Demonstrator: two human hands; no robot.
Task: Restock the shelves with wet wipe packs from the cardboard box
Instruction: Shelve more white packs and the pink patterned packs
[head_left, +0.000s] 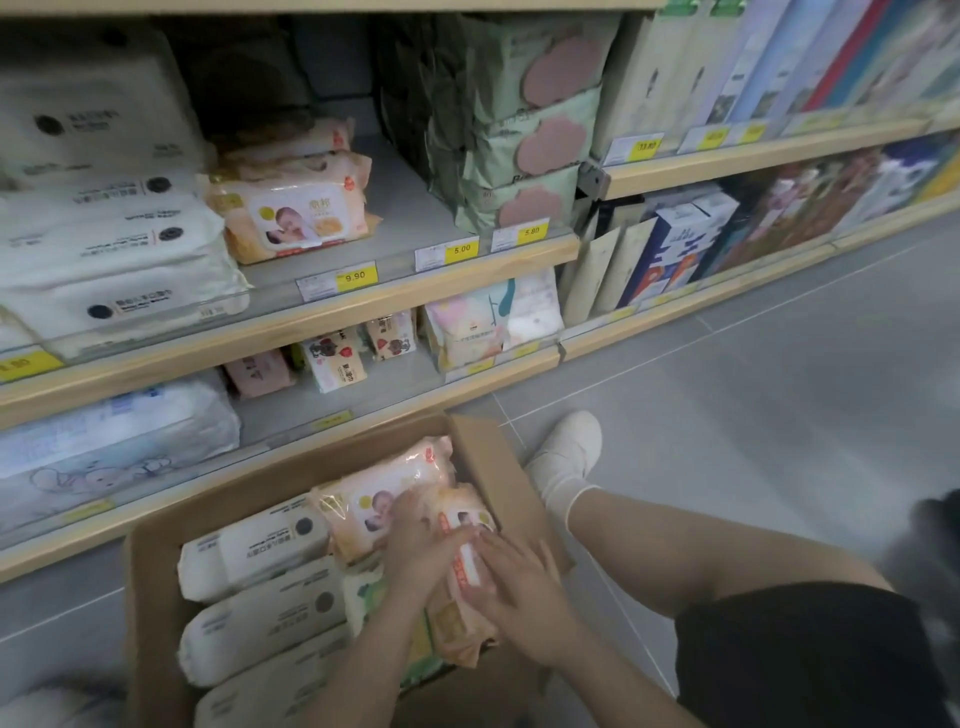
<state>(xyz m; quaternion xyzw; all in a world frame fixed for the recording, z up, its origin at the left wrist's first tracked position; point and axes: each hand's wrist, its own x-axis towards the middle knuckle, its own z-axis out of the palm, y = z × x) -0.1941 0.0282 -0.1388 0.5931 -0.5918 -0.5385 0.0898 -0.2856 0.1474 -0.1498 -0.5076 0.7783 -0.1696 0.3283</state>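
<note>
Hands both down in the cardboard box (156, 571): my left hand (415, 545) and right hand (514, 582) lie with fingers nearly straight, flat on an orange wet wipe pack (457, 587), not curled around it. Second orange pack (379, 499) sits behind it. White packs (249, 551) fill the box's left. Shelf (395, 228) above holds matching orange packs (296, 218).

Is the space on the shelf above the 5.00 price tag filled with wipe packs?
No, the shelf is bare above the 5.00 price tag, between the orange packs and the green packs.

Glossy plastic packs (384, 501) — matt cardboard box (156, 597)
</note>
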